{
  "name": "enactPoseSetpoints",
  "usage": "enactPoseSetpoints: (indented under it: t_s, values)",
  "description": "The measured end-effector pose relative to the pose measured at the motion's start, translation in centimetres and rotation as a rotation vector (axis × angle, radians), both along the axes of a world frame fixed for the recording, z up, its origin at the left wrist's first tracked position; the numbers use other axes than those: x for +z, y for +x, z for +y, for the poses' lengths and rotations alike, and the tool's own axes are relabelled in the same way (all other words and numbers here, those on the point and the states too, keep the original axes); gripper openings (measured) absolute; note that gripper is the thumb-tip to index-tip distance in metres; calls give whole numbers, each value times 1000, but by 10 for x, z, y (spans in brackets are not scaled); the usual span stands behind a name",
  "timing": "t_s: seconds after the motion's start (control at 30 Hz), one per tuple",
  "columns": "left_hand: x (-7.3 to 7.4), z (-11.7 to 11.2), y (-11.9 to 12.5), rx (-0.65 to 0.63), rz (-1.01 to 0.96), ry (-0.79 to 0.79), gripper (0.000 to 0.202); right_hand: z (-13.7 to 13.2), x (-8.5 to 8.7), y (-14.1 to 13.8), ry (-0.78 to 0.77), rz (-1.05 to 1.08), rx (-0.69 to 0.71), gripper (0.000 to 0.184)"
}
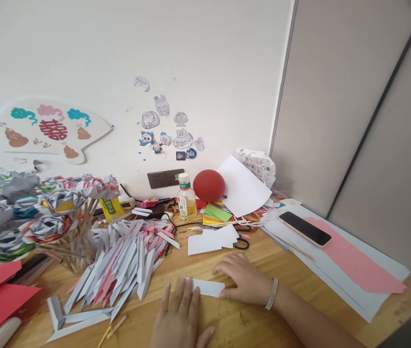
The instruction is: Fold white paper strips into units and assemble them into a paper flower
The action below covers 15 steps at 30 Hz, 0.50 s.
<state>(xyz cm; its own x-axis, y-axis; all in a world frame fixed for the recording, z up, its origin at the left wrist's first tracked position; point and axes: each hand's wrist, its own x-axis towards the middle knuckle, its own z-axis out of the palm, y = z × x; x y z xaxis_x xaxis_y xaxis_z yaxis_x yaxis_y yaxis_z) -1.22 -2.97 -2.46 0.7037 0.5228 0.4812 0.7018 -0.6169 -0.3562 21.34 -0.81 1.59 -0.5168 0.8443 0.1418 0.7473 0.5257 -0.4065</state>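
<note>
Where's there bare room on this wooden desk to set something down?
Bare wood lies between the right forearm and the large white sheet, and in front of the pile of folded white and pink paper strips, beside the left hand. The back and left are crowded.

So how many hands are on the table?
2. The left hand lies flat nearest the camera, touching the white paper strip; the right hand presses the strip's right end. None seems hidden.

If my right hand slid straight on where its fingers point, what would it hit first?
Probably the heap of folded paper strips: the right hand points left, past the white slip it touches. Depth is unclear.
</note>
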Motion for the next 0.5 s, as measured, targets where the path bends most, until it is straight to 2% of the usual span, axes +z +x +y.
enactPoseSetpoints:
  t_s: [0.1, 0.17, 0.27, 0.37, 0.5]
  values:
    - [8, 6, 6, -56, -17, 58, 41, -4, -2, -10, 62, 12, -18, 36]
    - [13, 8, 9, -81, -51, 40, 35, -8, -4, -18, 88, 2, -21, 35]
    - [21, 7, 11, -98, -132, -60, 28, -11, -5, -25, 104, 4, -1, 34]
    - [30, 3, 12, -141, -170, -150, 27, -11, -4, -25, 76, 82, -3, 25]
    - [32, 0, 13, -188, -205, -247, 26, -9, 0, -20, -11, 224, 17, 12]
